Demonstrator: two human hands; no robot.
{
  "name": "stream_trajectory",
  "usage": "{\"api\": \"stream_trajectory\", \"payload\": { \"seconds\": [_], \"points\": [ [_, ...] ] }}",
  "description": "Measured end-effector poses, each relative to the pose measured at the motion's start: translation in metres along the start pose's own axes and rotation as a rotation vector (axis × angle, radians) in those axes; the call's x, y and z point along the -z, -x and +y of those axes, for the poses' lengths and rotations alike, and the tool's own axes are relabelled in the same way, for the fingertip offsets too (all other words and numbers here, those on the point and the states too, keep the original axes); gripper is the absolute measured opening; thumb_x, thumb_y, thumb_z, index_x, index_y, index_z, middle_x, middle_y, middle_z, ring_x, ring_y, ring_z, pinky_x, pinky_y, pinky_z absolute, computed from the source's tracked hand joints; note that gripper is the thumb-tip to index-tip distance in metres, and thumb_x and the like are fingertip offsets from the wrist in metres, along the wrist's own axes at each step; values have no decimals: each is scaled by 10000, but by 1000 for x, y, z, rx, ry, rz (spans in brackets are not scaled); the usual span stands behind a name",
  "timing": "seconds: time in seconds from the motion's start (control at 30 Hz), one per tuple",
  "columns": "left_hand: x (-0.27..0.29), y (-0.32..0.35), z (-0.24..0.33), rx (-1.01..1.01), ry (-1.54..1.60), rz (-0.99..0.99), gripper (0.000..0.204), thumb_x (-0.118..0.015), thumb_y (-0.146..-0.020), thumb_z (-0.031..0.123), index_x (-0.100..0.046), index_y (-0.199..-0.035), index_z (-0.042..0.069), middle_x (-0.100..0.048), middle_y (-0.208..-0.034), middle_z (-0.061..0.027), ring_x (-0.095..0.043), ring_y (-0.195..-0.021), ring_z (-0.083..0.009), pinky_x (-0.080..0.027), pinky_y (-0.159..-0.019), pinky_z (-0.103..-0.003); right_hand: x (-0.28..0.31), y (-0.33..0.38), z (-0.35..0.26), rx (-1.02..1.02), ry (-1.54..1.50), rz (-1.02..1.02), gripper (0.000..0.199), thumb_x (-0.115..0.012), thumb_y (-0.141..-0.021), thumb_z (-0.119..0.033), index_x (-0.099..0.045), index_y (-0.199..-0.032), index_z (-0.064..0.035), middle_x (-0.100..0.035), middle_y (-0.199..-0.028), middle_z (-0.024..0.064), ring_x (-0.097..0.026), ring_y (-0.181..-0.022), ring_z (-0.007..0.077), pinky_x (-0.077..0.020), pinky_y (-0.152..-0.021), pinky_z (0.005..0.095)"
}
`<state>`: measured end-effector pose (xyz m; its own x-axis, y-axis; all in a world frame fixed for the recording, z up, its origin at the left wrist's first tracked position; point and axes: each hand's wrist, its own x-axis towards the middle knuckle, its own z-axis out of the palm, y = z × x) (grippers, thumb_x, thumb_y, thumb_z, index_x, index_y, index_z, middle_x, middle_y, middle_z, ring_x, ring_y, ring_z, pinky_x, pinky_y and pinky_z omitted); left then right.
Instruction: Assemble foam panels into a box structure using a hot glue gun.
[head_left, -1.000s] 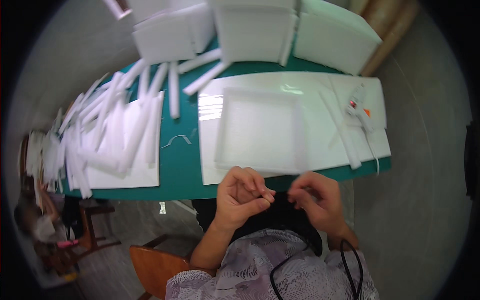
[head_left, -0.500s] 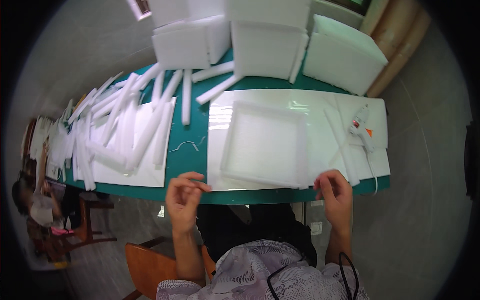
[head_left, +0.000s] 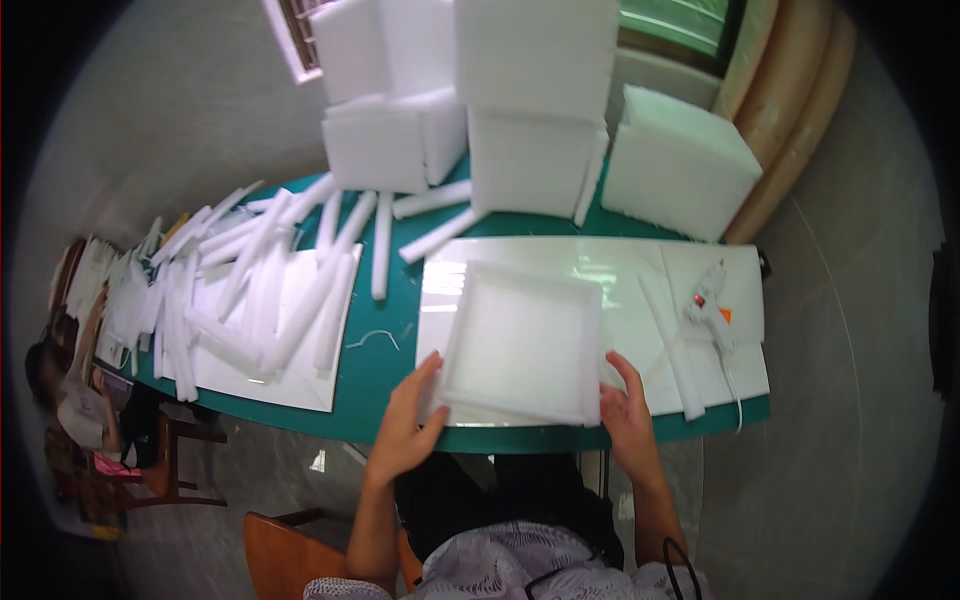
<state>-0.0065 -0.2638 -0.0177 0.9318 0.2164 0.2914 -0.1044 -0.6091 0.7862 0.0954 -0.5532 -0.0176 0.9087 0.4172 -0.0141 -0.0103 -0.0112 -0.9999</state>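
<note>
A shallow square tray of white foam (head_left: 591, 335) with raised strips along its sides lies on a glossy white board (head_left: 630, 300) in front of me. My left hand (head_left: 408, 425) is at the tray's near left corner, fingers and thumb spread, the fingertips right by its side wall. At the opposite side, my right hand (head_left: 628, 415) has its fingers apart beside the right wall. Whether either hand touches the foam I cannot tell. A single foam strip (head_left: 672, 345) and a white glue gun (head_left: 710, 308) with an orange trigger lie right of the tray.
Many loose foam strips (head_left: 270, 290) are heaped over a second white board (head_left: 315, 385) at the left. Large white foam blocks (head_left: 540, 160) stand along the back of the green table (head_left: 380, 345). A cord runs from the glue gun. Far left, another person (head_left: 85, 415) sits near a wooden chair.
Both hands have come in from the table's front edge to the tray's two sides, opening their fingers. The view has shifted, so the table appears lower. The tray looks unmoved on the board.
</note>
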Motion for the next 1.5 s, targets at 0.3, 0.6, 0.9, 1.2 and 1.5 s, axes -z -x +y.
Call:
{"api": "stream_trajectory", "payload": {
  "seconds": [0.3,0.6,0.9,1.2,1.5],
  "points": [
    [13,17,26,-98,1,4,774,-745,-693,22,-426,-1398,22,-541,-1227,-171,-534,-1157,-308,-376,-1041,-380,5,12,-21,162,-60,-32,794,-593,-939,-454,-242,-1472,18,-322,-1492,164,-490,-1219,273,-432,-989,396],
    [19,8,38,-195,-119,146,728,-739,-657,-59,-507,-1339,40,-522,-1097,-149,-554,-1010,-291,-469,-891,-351,13,1,-40,201,-154,-141,848,-352,-963,-635,-228,-1484,22,-300,-1515,176,-508,-1207,247,-409,-1008,383],
    [21,13,40,-145,-37,97,711,-735,-671,-52,-515,-1336,68,-498,-1078,-121,-546,-945,-243,-485,-882,-333,24,8,-28,150,-222,-222,710,-331,-1018,-518,-235,-1490,5,-309,-1510,189,-540,-1167,230,-440,-965,366],
    [35,5,34,-209,-117,107,635,-770,-682,-26,-560,-1270,90,-431,-1237,-138,-561,-1016,-264,-514,-866,-339,16,2,-24,168,-301,-233,734,-453,-985,-479,-235,-1485,13,-311,-1502,213,-543,-1176,240,-455,-958,369],
    [35,13,35,-413,-292,171,716,-769,-624,-107,-525,-1258,118,-415,-1319,-180,-638,-975,-281,-543,-825,-371,22,2,-4,101,-521,-305,764,-433,-977,-541,-236,-1473,6,-315,-1496,216,-520,-1210,292,-426,-1013,404]
  ]
}}
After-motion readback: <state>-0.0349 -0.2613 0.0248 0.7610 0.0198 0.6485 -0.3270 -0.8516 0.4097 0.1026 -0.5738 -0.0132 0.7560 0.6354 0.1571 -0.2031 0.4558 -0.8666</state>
